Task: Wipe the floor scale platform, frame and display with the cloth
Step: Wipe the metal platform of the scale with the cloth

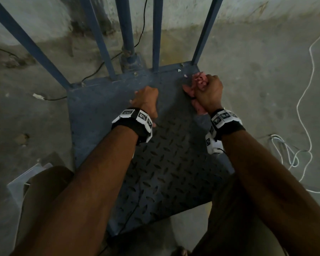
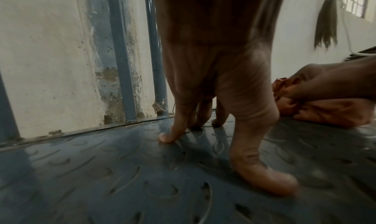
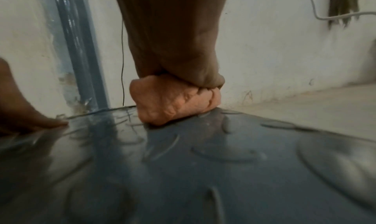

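Fingers braced on platform, cloth near edge

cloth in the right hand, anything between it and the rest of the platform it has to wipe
Mostly clear. The right hand grips the cloth at the far right corner of the platform. Only the left hand, its fingertips resting on the plate, stands in the path to the left.
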